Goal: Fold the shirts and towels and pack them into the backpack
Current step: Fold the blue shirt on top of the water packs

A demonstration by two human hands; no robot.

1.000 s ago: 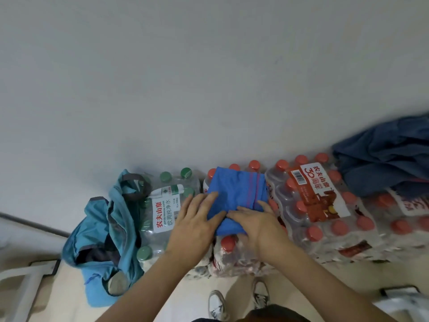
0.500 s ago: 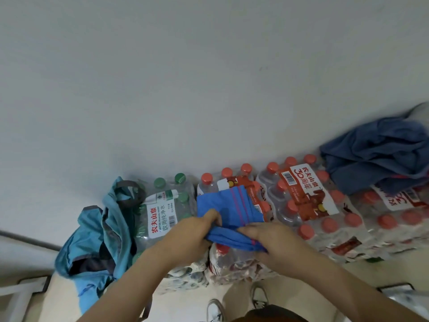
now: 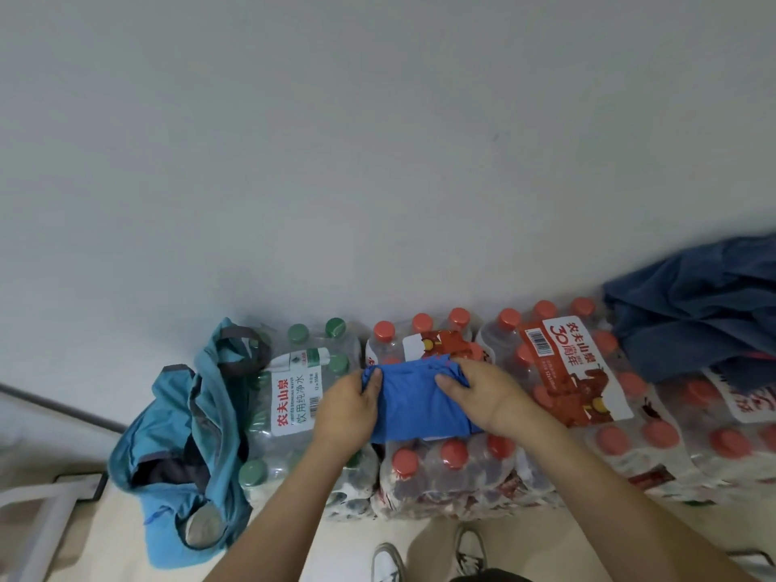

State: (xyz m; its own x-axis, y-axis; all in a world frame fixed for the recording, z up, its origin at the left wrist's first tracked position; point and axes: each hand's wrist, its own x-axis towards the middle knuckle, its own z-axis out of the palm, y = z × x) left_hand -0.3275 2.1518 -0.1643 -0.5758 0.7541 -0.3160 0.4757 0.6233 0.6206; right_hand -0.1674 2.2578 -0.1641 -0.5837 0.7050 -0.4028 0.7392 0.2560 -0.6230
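Observation:
A folded bright blue shirt [image 3: 415, 403] lies on top of shrink-wrapped packs of red-capped water bottles [image 3: 449, 459]. My left hand [image 3: 350, 407] grips its left edge, thumb over the top. My right hand [image 3: 483, 390] grips the right edge, fingers curled over the cloth. A teal backpack [image 3: 184, 430] stands open at the left, leaning against a pack of green-capped bottles [image 3: 294, 392]; dark fabric shows inside it. A heap of dark blue clothing [image 3: 697, 312] rests on the bottle packs at the far right.
More red-capped bottle packs [image 3: 588, 371] run along a plain grey wall [image 3: 378, 140]. My white shoes [image 3: 388, 560] stand on the pale floor below. A white frame [image 3: 38, 510] sits at the lower left.
Both hands went from pressing flat on the shirt to gripping its two sides. The near part was folded over, so the bundle is now shorter and wider.

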